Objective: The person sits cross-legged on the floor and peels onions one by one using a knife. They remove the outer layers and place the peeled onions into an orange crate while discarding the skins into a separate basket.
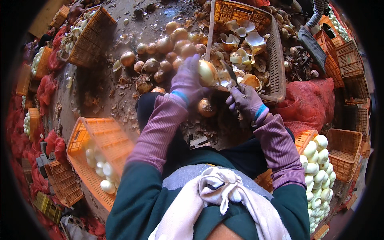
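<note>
In a purple glove, my left hand (188, 76) grips a partly peeled onion (207, 73) at the near left corner of an orange plastic crate (277, 72). My right hand (244, 99), gloved too, is closed around a knife (229, 72) whose dark blade points up and away, just right of the onion. Loose onion skins (255, 40) lie inside that crate. Unpeeled brown onions (165, 45) are heaped on the ground left of it. One more unpeeled onion (206, 107) rests below my hands, between my legs.
At my left, a tilted orange crate (102, 132) holds peeled white onions (108, 171). A crate heaped with peeled onions (319, 174) stands at my right. Beyond my right hand bulges a red mesh sack (309, 102). Another person's sleeve (315, 13) shows at upper right near stacked crates (352, 72).
</note>
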Demonstrator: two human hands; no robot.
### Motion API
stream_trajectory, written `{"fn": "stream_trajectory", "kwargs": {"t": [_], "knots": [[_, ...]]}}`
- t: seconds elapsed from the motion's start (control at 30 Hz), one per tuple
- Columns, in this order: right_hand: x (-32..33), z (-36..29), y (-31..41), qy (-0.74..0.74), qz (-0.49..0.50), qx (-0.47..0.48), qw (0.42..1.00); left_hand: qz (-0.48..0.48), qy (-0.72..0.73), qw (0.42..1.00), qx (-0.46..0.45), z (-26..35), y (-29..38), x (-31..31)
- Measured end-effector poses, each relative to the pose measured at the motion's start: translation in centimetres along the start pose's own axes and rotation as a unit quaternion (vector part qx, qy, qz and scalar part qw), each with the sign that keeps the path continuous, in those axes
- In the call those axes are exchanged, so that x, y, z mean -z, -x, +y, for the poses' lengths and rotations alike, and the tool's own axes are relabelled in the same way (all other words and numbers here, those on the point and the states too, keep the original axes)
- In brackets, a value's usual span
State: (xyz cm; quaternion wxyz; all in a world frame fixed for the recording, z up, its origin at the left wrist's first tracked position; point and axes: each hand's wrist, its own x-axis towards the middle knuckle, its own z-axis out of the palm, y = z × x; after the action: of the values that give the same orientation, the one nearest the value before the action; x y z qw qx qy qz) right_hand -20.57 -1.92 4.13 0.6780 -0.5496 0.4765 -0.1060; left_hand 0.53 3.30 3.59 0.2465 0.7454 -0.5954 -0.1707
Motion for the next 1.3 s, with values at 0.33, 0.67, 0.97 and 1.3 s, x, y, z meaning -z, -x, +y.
{"fn": "stream_trajectory", "kwargs": {"t": [0.33, 0.67, 0.97, 1.3], "knots": [[-0.6, -6.4, 0.2, 0.067, -0.068, -0.031, 0.995, -0.004, -0.201, 0.975, -0.091, 1.6, 0.6, -1.5], [-1.1, -4.5, 3.5, 0.101, -0.044, -0.037, 0.993, -0.089, -0.181, 0.979, -0.043, 2.2, -0.3, -0.2], [-1.4, 6.1, 5.8, 0.254, 0.067, -0.008, 0.965, -0.113, -0.137, 0.984, -0.026, 2.9, -1.5, 0.7], [-4.8, 1.2, 3.2, 0.464, 0.165, 0.017, 0.870, -0.036, -0.156, 0.987, -0.014, 3.2, -1.2, -0.7]]}}
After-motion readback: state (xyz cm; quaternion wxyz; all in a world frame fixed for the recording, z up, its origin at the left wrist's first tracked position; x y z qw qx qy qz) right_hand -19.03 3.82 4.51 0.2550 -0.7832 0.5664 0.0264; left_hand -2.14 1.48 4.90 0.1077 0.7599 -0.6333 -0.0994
